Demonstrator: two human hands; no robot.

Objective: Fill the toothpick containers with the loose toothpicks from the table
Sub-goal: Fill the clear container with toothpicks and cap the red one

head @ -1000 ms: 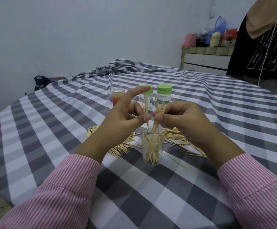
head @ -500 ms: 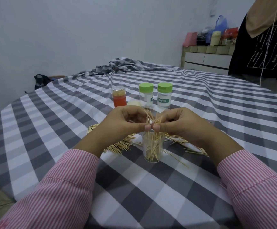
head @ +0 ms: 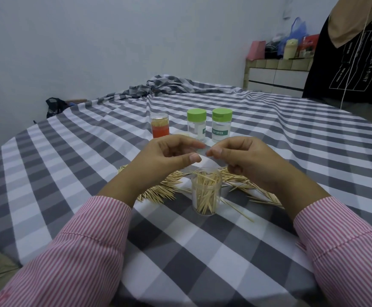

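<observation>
A clear open container (head: 206, 192) stands upright on the checked tablecloth, packed with toothpicks that lean at angles inside it. Loose toothpicks (head: 158, 189) lie in piles to its left, behind it and to its right, and one single pick lies at its right front. My left hand (head: 165, 158) and my right hand (head: 244, 158) hover just above the container's mouth, fingertips curled toward each other and slightly apart, with nothing held. Behind them stand two clear green-lidded containers (head: 196, 125) (head: 222, 125) and a red-labelled container (head: 159, 126) full of toothpicks.
The round table (head: 69, 173) has a grey and white checked cloth, bunched at the far edge. A small pale lid (head: 182, 134) lies behind my left hand. A person in a black shirt (head: 349, 63) stands at the far right beside a tiled counter with bags.
The bunch of toothpicks that both hands held over the container has dropped into it. The hands have let go and now hover with nothing in them.
</observation>
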